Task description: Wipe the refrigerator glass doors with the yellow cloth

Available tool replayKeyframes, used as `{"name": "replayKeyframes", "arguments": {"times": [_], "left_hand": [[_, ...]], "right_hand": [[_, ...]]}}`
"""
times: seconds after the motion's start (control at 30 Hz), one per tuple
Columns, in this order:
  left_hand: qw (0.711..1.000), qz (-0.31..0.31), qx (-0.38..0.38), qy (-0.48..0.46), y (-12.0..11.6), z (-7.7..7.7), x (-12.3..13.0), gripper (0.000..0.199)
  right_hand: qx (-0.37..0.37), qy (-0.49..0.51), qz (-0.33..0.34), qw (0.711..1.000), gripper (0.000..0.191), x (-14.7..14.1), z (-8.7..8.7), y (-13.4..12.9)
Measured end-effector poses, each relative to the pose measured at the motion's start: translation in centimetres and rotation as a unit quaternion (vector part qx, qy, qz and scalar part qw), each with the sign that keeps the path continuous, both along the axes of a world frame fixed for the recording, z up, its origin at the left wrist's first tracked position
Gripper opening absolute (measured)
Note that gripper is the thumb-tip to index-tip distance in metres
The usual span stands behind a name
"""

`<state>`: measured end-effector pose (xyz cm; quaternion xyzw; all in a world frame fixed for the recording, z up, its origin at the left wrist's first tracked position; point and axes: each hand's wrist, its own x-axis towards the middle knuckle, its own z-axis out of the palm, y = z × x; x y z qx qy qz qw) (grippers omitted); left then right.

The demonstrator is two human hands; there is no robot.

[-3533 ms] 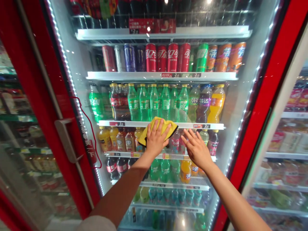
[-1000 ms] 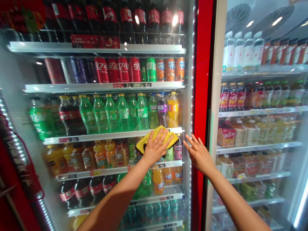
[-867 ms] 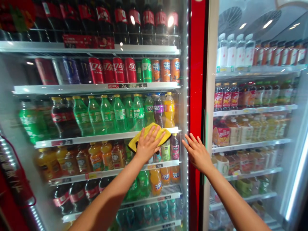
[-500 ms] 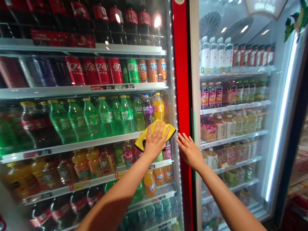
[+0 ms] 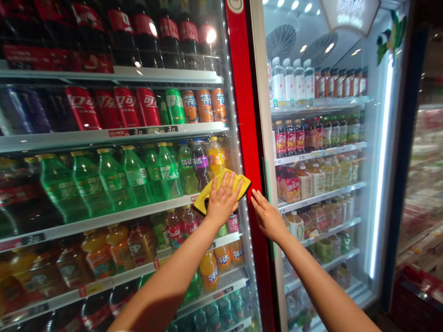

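My left hand (image 5: 223,199) lies with spread fingers on a yellow cloth (image 5: 206,190) with dark edging, holding it against the glass door (image 5: 231,152) of the left drinks fridge. The right tip of the cloth overlaps the red door frame (image 5: 245,92). Just right of the cloth is my right hand (image 5: 270,219), its fingers stretched out and nothing in it. Its fingertips are at the red frame; firm contact is hard to judge. Behind the glass near the cloth stand a yellow soda bottle (image 5: 216,154) and a purple-labelled bottle (image 5: 200,161).
Green soda bottles (image 5: 112,175), red cans (image 5: 126,107) and orange juice bottles (image 5: 98,253) fill shelves behind the left glass. A second lit fridge (image 5: 318,153) with bottled drinks adjoins at the right. A dark red box (image 5: 417,295) stands low at the far right.
The view has turned right, so the fridges appear further left. My left hand and the cloth have moved right across the glass onto the red frame's edge. My right hand has also shifted slightly right.
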<state>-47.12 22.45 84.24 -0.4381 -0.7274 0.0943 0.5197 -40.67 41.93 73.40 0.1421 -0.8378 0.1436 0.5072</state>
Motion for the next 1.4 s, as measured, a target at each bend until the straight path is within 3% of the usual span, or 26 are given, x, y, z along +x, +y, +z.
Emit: {"name": "replayKeyframes", "arguments": {"times": [0.07, 0.13, 0.23, 0.3, 0.4, 0.53, 0.63, 0.77, 0.87, 0.97, 1.03, 1.13, 1.2, 1.27, 1.33, 1.4], "left_hand": [[0.999, -0.021, -0.048, 0.016, -1.0, -1.4, -0.4, 0.082], [0.999, -0.022, -0.046, 0.02, -1.2, -1.9, -0.6, 0.079], [1.0, -0.006, 0.019, -0.006, 0.8, -0.5, -0.5, 0.082], [0.999, -0.014, 0.022, -0.019, 2.8, 0.8, -0.2, 0.085], [0.999, -0.039, -0.031, -0.003, 4.8, 1.4, -0.2, 0.083], [0.987, -0.082, -0.127, 0.044, 4.9, 0.9, -0.9, 0.068], [0.979, -0.09, -0.175, 0.056, 5.3, 2.6, -1.2, 0.064], [0.991, -0.047, -0.119, 0.041, 6.4, 5.4, -0.7, 0.073], [0.992, -0.045, -0.111, 0.043, 5.9, 4.4, -0.4, 0.075], [0.98, -0.077, -0.178, 0.054, 4.8, 2.1, -0.7, 0.073], [0.973, -0.088, -0.208, 0.052, 4.8, 1.8, -0.8, 0.071], [0.983, -0.073, -0.168, 0.03, 5.9, 4.0, -0.6, 0.074], [0.992, -0.057, -0.111, 0.015, 6.5, 6.0, -0.4, 0.079], [0.998, -0.039, -0.04, 0.002, 6.2, 7.2, -0.2, 0.083], [0.999, -0.02, 0.027, -0.008, 5.3, 6.7, -0.1, 0.085], [0.998, -0.007, 0.055, -0.015, 4.1, 5.1, 0.0, 0.085]], "right_hand": [[-0.007, -0.005, 0.011, 1.0, 0.095, 0.1, -0.2, 0.0], [-0.016, -0.009, 0.025, 1.0, 0.096, 0.3, -0.1, 0.1], [-0.046, 0.0, 0.033, 0.998, 0.093, 0.5, 0.2, 0.4], [-0.076, 0.019, 0.029, 0.997, 0.091, 0.8, 0.3, 0.8], [-0.122, 0.052, 0.016, 0.991, 0.087, 1.2, 0.2, 1.3], [-0.165, 0.092, 0.004, 0.982, 0.08, 1.8, 0.5, 1.8], [-0.176, 0.115, 0.003, 0.978, 0.076, 2.0, 1.8, 2.0], [-0.191, 0.139, -0.001, 0.972, 0.069, 2.3, 3.7, 1.8], [-0.196, 0.154, 0.001, 0.969, 0.063, 2.5, 4.1, 1.5], [-0.194, 0.148, -0.003, 0.97, 0.059, 2.7, 3.9, 1.5], [-0.194, 0.142, -0.01, 0.971, 0.06, 2.8, 4.2, 1.7], [-0.2, 0.139, -0.007, 0.97, 0.062, 2.8, 5.2, 1.7], [-0.202, 0.14, 0.001, 0.969, 0.063, 2.9, 5.8, 1.5], [-0.196, 0.14, 0.007, 0.971, 0.062, 3.1, 6.0, 1.2], [-0.184, 0.139, 0.007, 0.973, 0.061, 3.4, 5.9, 1.1], [-0.175, 0.14, 0.004, 0.975, 0.06, 3.5, 5.6, 1.1]]}}
